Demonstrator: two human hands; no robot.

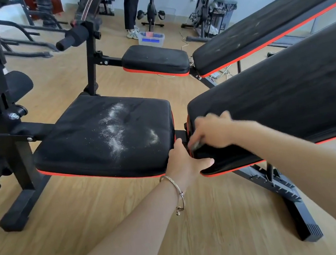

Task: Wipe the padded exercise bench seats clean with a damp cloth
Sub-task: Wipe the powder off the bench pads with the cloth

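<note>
Our left hand (186,161) grips the lower corner of the black, red-trimmed padded backrest (278,100), while our right hand (212,131) lies on it, too blurred to tell its grip.

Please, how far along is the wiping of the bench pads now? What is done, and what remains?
Done: the near backrest looks clean on its visible part.
In hand: the right hand, blurred, works at its lower end over something dark, probably the cloth; the left hand rests at that corner.
Left: the near seat carries white powder, and the far backrest shows dusty streaks.
</note>
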